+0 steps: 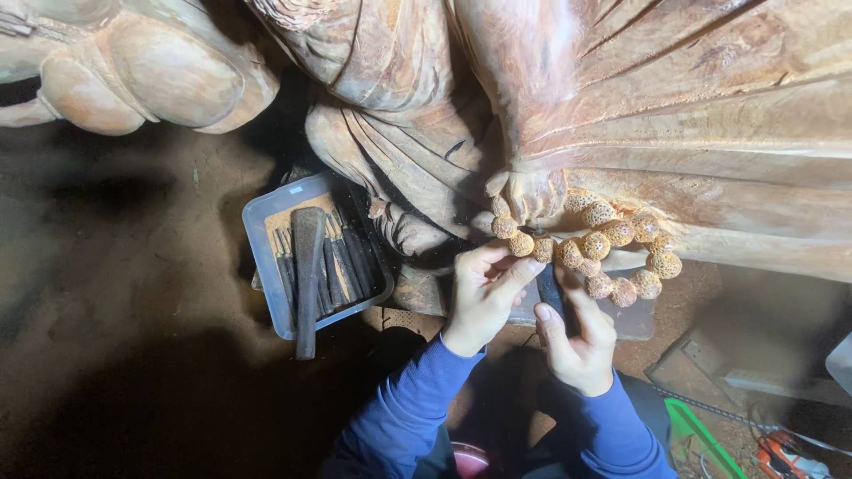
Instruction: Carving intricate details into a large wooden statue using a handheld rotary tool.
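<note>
A large reddish wooden statue (pixel 639 106) with carved robe folds fills the top of the view. A carved hand on it holds a loop of rough carved wooden beads (pixel 612 244). My left hand (pixel 484 297) pinches at the beads on the loop's left end, thumb and forefinger touching them. My right hand (pixel 577 341) grips a dark carving tool (pixel 550 293), its tip pointing up at the beads beside my left fingers. Both arms wear blue sleeves.
A grey plastic tray (pixel 266 266) with several dark chisels and a wooden mallet (pixel 308 275) sits on the dirt floor to the left. Another carved wooden piece (pixel 133 71) lies at top left. Green and orange objects (pixel 745 452) sit at bottom right.
</note>
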